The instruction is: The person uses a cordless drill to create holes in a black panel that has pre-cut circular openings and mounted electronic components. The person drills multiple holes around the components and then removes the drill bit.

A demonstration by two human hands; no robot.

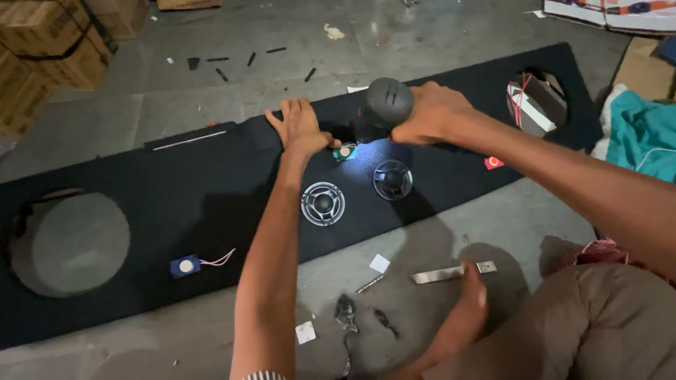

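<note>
Two hands work at the far edge of a long black carpeted panel (211, 190) lying on the concrete floor. The right hand (433, 112) is clamped round a dark power tool (384, 105), whose lit nose points down at a small teal part (345, 152); the tool looks fairly heavy and rigid, best gripped by its rounded body. The left hand (301, 127) lies flat, fingers spread, pressing the panel just left of it. The panel seems stiff but light. Two small round speakers (322, 203) sit nearer. The tool's tip is hidden, and the panel's left end is cut off.
</note>
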